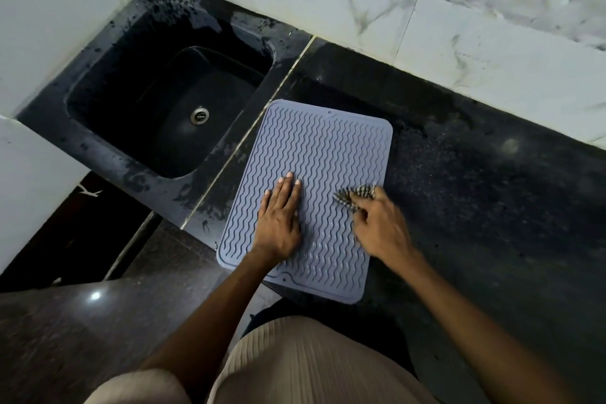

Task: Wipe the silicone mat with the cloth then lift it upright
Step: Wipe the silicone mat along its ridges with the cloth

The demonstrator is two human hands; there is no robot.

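Mat (323,147) lies flat under left hand (278,220), cloth-gripping right hand (377,223).

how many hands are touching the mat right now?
2. The left hand lies flat on the mat, near its middle. The right hand holds the cloth against the mat's right side.

blue-grey wavy mat (314,154), checked cloth (355,195)

A grey-blue mat (314,174) with wavy ridges and rounded corners lies flat on the dark tabletop (475,190) beside the sink, its near corner jutting past the edge. A small, bunched, dark-and-white checked cloth (355,195) sits on the mat's right side.
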